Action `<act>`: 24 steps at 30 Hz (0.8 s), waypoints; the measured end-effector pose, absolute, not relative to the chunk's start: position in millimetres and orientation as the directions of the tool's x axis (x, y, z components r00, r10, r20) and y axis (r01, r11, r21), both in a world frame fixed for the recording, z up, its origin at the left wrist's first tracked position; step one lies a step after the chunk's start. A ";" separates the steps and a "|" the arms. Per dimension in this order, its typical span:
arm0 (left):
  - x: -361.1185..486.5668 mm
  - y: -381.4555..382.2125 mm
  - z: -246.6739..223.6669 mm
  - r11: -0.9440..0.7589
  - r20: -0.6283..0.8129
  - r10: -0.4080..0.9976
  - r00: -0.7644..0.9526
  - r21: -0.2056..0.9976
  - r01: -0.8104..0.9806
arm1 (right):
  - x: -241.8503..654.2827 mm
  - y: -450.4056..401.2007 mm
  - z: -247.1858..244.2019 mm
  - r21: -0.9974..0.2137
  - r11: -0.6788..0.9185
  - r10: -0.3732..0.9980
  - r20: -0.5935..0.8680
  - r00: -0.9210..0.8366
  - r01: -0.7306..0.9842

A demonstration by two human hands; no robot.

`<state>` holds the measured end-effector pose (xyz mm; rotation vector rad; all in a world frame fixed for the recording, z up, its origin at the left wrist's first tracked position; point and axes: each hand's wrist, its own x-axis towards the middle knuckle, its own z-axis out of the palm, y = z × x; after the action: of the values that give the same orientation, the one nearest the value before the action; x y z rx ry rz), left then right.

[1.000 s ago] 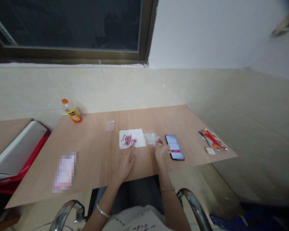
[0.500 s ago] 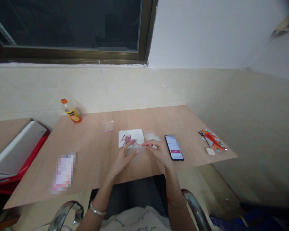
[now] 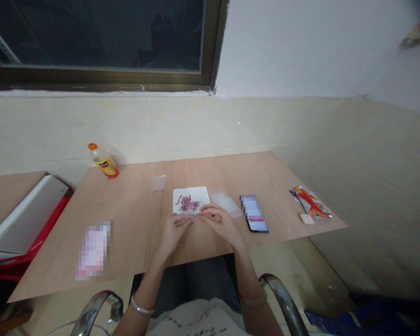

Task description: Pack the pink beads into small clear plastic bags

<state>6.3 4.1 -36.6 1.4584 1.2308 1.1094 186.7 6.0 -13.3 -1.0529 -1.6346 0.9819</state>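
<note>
Wooden tabletop against a tiled wall, with chrome chair arms curving up at the bottom of the frame. Closest in, a bangle sits on the left wrist. Left hand and right hand have drawn together since a moment ago, at the near edge of a white paper square, with their fingertips meeting over the wood. Could be something tiny pinched between them, but it's too small to tell from up here. Pink beads are heaped on the paper just above the fingers, and a clear plastic bag lies untouched just right of it. Further out: a phone on the right, a small clear baggie beyond the paper, a juice bottle near the wall, and an orange wrapper by the right edge. Plenty of bare wood on the left, below a dark window at upper left.
</note>
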 end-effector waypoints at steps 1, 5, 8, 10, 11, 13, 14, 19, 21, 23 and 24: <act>6.0 4.3 -36.8 -0.109 0.095 0.992 0.078 0.974 0.201 | 185.8 5.8 -14.6 -0.928 0.305 0.942 0.259 -0.215 0.215; 3.2 3.2 -35.6 -0.176 0.165 0.984 0.063 0.925 0.336 | 180.3 6.1 -19.6 -0.918 0.272 0.955 0.220 -0.200 0.287; 0.3 1.1 -34.0 -0.234 0.216 0.972 0.091 0.870 0.434 | 176.5 6.1 -17.8 -0.910 0.256 0.966 0.227 -0.126 0.327; -1.1 0.0 -34.1 -0.272 0.245 0.962 0.119 0.840 0.470 | 174.2 6.0 -15.0 -0.908 0.244 0.968 0.209 -0.136 0.341; -1.3 -0.2 -34.8 -0.288 0.256 0.957 0.133 0.829 0.479 | 173.0 6.0 -14.1 -0.910 0.236 0.968 0.188 -0.168 0.340; -1.0 0.5 -37.9 -0.310 0.267 0.951 0.157 0.822 0.477 | 170.1 6.3 -14.7 -0.922 0.212 0.961 0.135 -0.243 0.325; -0.5 1.2 -40.2 -0.314 0.266 0.949 0.167 0.829 0.464 | 168.5 6.5 -16.5 -0.929 0.196 0.956 0.110 -0.273 0.313; 1.4 3.7 -55.8 -0.297 0.216 0.941 0.261 0.898 0.326 | 162.7 7.6 -32.2 -0.951 0.163 0.946 0.075 -0.316 0.263; 0.3 2.6 -60.1 -0.262 0.170 0.932 0.321 0.927 0.268 | 162.8 7.8 -36.6 -0.949 0.170 0.942 0.077 -0.326 0.267; -2.0 1.4 -61.5 -0.198 0.112 0.926 0.361 0.958 0.209 | 163.6 8.4 -38.5 -0.942 0.175 0.937 0.070 -0.343 0.286; -3.6 1.0 -61.3 -0.163 0.085 0.926 0.369 0.969 0.184 | 164.0 9.2 -38.8 -0.940 0.178 0.933 0.068 -0.353 0.291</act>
<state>-3.6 1.0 -61.3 1.6092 1.0134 0.9099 164.0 9.2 -38.8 -1.1604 -1.7691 1.1872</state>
